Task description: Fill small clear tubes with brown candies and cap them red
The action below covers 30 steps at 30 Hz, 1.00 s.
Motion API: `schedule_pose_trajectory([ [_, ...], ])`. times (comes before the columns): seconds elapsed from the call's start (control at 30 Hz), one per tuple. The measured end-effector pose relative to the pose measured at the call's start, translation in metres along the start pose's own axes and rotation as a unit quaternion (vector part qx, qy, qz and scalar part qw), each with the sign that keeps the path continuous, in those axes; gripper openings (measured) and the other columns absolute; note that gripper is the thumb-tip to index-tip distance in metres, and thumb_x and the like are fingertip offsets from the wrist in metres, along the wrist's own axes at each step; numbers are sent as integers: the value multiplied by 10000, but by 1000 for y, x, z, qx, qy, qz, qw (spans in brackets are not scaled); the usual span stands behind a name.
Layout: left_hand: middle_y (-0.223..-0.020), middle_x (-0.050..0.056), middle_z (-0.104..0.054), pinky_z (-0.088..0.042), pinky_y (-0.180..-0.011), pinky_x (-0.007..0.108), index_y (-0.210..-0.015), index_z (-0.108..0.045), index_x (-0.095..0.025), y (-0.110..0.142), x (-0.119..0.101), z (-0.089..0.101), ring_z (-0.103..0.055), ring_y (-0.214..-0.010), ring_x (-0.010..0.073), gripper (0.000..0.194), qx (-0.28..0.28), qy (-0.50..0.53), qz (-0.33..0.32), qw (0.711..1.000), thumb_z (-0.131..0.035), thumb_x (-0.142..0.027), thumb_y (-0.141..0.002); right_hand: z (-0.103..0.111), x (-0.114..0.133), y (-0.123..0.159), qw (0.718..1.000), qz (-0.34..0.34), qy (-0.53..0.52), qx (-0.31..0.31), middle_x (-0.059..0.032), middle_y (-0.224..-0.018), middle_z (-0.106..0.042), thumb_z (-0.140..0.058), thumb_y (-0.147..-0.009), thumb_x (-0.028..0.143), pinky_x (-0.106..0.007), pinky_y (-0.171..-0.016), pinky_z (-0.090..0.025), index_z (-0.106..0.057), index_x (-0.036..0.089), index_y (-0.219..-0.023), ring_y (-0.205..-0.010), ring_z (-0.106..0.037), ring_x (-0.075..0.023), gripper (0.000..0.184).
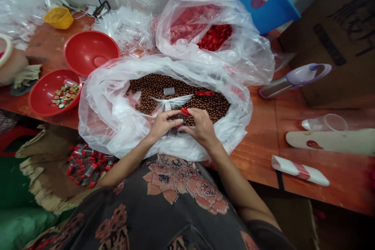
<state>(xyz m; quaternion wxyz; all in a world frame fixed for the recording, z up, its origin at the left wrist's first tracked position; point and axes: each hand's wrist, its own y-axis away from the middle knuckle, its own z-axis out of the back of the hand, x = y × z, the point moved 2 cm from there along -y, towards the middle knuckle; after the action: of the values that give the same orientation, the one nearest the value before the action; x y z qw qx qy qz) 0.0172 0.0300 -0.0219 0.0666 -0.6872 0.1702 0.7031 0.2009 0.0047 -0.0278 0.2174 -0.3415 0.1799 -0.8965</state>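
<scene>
Between my two hands is a small clear container (pixel 179 118) with brown balls inside and a red cap (pixel 185 111) at its upper end. The fingers of my left hand (pixel 163 125) are closed round the container's left side. My right hand (pixel 202 127) pinches it at the capped end, thumb below and fingers at the cap. Both hands are over the near edge of a large white plastic bag (pixel 117 125) full of small brown balls (pixel 152 86). On the balls lie a red plastic piece (pixel 204 93), a small clear box (pixel 169 91) and a gathered strip of white plastic (pixel 175 101).
Behind stands a clear bag of red caps (pixel 216 37), beside a blue bin (pixel 266 0). Two red bowls (pixel 92 49) are at left, one holding small colourful pieces (pixel 66 95). Filled red-capped containers (pixel 86 162) lie in a carton below. A flask (pixel 288 82) lies right.
</scene>
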Motion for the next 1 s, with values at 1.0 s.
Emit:
schedule_pose_trajectory([
  [1.0,-663,38,-638,-424,-470,248,-1252,-571,-191,0,1,-38,-547,-507,137,780,26,155,129,979,-224,-779,-876,-5,20,4,974,-137,-178,33,-72,-1274,-649,-649,-857,475,-505,-1004,-452,-518,308,-1372,-1144,-588,-287,556],
])
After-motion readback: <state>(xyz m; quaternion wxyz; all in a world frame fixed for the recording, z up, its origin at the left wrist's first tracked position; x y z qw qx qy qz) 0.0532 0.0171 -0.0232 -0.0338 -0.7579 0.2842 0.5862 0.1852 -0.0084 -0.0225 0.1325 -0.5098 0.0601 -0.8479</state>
